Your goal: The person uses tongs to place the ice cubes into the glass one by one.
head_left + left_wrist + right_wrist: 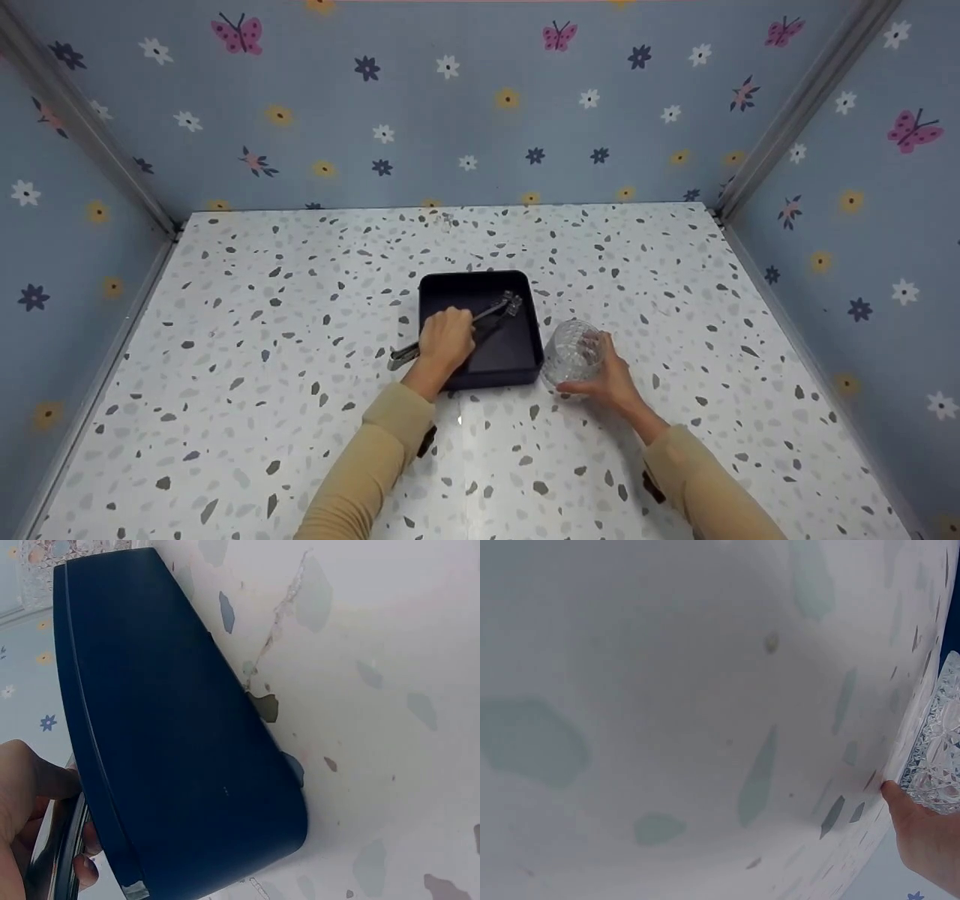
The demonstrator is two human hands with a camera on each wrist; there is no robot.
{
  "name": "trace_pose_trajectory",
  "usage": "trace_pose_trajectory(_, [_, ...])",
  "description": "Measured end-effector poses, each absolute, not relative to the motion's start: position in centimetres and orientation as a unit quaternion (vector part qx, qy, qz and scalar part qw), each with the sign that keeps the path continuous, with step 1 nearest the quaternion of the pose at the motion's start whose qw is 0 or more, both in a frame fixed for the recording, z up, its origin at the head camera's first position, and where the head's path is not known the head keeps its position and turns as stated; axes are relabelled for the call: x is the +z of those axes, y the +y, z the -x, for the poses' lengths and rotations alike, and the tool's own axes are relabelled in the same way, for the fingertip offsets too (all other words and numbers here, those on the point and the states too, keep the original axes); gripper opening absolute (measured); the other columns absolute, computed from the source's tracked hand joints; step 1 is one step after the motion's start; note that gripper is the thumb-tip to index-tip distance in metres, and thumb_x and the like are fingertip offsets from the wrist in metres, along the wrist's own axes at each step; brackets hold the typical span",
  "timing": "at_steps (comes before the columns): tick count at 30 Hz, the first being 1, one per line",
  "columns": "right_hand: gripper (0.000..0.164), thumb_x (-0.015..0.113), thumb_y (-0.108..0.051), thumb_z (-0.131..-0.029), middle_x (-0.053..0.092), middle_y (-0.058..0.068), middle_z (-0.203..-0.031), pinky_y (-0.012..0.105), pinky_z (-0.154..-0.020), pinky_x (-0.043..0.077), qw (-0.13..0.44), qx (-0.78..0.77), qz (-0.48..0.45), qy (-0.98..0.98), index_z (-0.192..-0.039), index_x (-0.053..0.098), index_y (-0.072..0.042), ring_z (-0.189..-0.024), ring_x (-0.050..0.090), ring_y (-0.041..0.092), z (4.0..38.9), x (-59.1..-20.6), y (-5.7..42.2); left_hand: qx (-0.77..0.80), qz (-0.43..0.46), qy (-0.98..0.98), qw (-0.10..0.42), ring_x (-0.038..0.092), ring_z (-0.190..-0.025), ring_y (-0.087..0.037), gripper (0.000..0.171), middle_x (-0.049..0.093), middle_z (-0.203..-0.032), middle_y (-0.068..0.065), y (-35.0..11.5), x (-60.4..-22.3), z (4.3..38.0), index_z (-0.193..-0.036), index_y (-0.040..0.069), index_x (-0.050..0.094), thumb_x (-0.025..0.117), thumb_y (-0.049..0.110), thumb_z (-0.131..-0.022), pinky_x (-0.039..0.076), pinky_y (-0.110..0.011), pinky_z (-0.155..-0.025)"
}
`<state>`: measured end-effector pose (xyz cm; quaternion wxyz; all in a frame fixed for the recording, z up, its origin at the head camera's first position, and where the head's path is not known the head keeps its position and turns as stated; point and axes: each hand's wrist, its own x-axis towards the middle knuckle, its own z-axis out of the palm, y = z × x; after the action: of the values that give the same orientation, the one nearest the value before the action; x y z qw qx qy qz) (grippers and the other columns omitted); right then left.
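My left hand grips metal tongs over a dark, square, open-topped box. The tongs' head is over the box's far right part, while the other end sticks out past its left side. Up close in the left wrist view, fingers curl around the tongs beside the box's rim and wall. A clear patterned glass is just right of the box, with my right hand around its right side. In the right wrist view, thumb and palm lie along the glass.
Box and glass are on a white speckled table. Blue flowered panels enclose it, with a back wall and side walls at left and right.
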<state>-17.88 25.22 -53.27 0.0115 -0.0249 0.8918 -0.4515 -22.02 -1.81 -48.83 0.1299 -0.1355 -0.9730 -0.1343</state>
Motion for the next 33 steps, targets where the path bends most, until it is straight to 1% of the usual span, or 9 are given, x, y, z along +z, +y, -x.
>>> trace_pose_trajectory(6, [0.100,0.087,-0.031,-0.045,0.045,0.021,-0.124,0.045,-0.095,0.031,0.012,-0.452,0.022,0.892,-0.126,0.031,-0.010,-0.115,0.041,0.034,17.9,-53.3,25.2,-0.147,0.137,-0.969,0.141,0.059,-0.057,-0.030,0.009,0.062,-0.066,-0.012,-1.8,-48.3,21.7,-0.070,0.004,0.063,0.063,0.011,-0.075,0.046,-0.040,-0.050])
trace_pose_trajectory(11, [0.099,0.087,-0.029,-0.045,0.046,0.021,-0.123,0.044,-0.095,0.031,0.006,-0.455,0.028,0.890,-0.124,0.033,-0.010,-0.115,0.042,0.034,17.9,-53.3,25.2,-0.157,0.138,-0.964,0.161,0.058,-0.054,-0.030,0.008,0.062,-0.066,-0.012,-1.7,-47.9,21.4,-0.071,0.005,0.063,0.065,0.011,-0.074,0.045,-0.040,-0.048])
trace_pose_trajectory(17, [0.095,0.088,-0.029,-0.045,0.048,0.018,-0.122,0.044,-0.093,0.033,0.009,-0.456,0.027,0.889,-0.122,0.035,-0.011,-0.113,0.044,0.032,17.9,-53.3,25.2,-0.166,0.141,-0.960,0.173,0.057,-0.052,-0.029,0.006,0.062,-0.066,-0.012,-1.7,-47.4,21.0,-0.074,0.004,0.064,0.064,0.010,-0.076,0.044,-0.038,-0.044])
trace_pose_trajectory(24, [0.095,0.087,-0.028,-0.045,0.047,0.018,-0.124,0.044,-0.095,0.032,0.012,-0.461,0.028,0.887,-0.122,0.035,-0.011,-0.114,0.043,0.031,18.0,-53.3,25.2,-0.165,0.148,-0.956,0.194,0.058,-0.053,-0.030,0.010,0.062,-0.067,-0.012,-1.8,-46.9,20.3,-0.078,0.004,0.064,0.064,0.013,-0.077,0.044,-0.038,-0.045])
trace_pose_trajectory(29, [0.094,0.087,-0.027,-0.045,0.047,0.018,-0.123,0.044,-0.094,0.033,0.012,-0.463,0.027,0.886,-0.122,0.035,-0.011,-0.113,0.044,0.032,18.0,-53.2,25.1,-0.175,0.149,-0.954,0.190,0.058,-0.055,-0.029,0.011,0.062,-0.069,-0.011,-1.6,-46.4,19.7,-0.082,0.004,0.064,0.064,0.015,-0.078,0.045,-0.037,-0.047])
trace_pose_trajectory(33, [0.094,0.087,-0.027,-0.045,0.047,0.019,-0.123,0.044,-0.094,0.033,0.012,-0.460,0.026,0.887,-0.121,0.035,-0.011,-0.113,0.044,0.033,17.9,-53.2,25.1,-0.179,0.157,-0.952,0.195,0.058,-0.054,-0.028,0.011,0.062,-0.069,-0.010,-1.4,-46.2,19.2,-0.083,0.004,0.063,0.064,0.015,-0.078,0.045,-0.036,-0.046])
